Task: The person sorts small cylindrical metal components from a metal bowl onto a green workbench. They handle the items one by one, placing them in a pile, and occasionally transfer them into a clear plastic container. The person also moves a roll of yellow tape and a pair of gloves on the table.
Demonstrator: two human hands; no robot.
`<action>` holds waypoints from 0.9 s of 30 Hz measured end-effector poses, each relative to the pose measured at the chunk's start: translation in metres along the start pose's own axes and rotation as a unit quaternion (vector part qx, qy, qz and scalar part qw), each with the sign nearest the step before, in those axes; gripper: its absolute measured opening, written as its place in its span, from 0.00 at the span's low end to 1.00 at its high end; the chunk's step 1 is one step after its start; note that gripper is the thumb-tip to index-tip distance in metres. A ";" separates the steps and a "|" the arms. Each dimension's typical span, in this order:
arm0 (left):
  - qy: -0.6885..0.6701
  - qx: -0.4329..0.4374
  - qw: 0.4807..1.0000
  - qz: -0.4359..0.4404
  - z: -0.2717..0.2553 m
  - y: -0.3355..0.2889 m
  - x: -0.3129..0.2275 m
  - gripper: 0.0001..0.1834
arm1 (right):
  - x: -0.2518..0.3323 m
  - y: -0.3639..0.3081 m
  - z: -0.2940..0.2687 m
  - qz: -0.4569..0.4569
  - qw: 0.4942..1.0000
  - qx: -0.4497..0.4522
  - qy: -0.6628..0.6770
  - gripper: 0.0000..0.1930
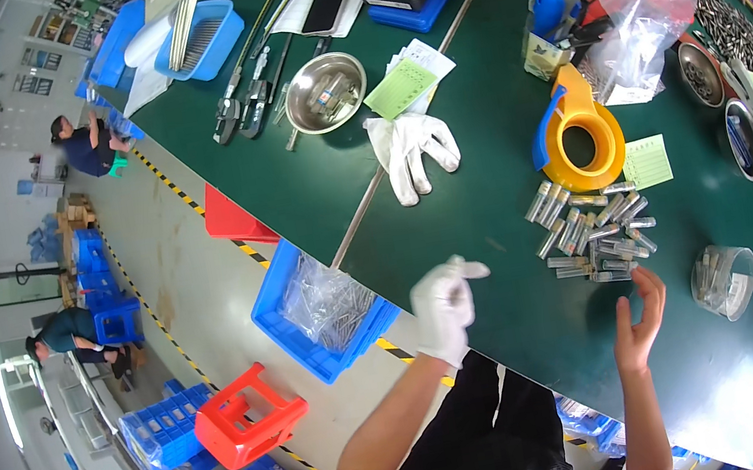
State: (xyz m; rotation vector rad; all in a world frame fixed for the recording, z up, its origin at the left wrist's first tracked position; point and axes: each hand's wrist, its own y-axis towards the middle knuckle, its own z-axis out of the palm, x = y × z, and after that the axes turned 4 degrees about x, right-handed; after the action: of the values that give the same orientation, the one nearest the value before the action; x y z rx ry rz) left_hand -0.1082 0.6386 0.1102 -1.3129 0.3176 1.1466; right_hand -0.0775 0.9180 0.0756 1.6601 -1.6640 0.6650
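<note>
1. The left hand point(445, 308), in a white glove, is held above the green table point(498, 245), fingers loosely curled, holding nothing.
2. The bare right hand point(639, 325) is spread open, just near the pile of small clear plastic tubes point(592, 234).

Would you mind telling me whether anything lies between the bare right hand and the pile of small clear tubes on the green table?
Nothing visible does. The right hand hovers open just below the pile of clear tubes, with only bare green table between them.

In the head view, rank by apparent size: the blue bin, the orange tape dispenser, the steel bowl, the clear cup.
1. Blue bin
2. Orange tape dispenser
3. Steel bowl, though it sits farther away, so unsure
4. Clear cup
</note>
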 end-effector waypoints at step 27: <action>-0.174 -0.148 0.937 0.264 -0.192 0.197 -0.170 0.32 | -0.038 -0.012 0.008 -0.053 0.983 -0.050 -0.170 0.15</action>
State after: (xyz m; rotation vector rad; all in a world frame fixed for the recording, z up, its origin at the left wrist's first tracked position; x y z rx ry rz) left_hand -0.2653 0.3597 0.0642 -1.2839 0.2468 1.9150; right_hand -0.0684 0.9361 0.0400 1.8514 -1.7917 0.2492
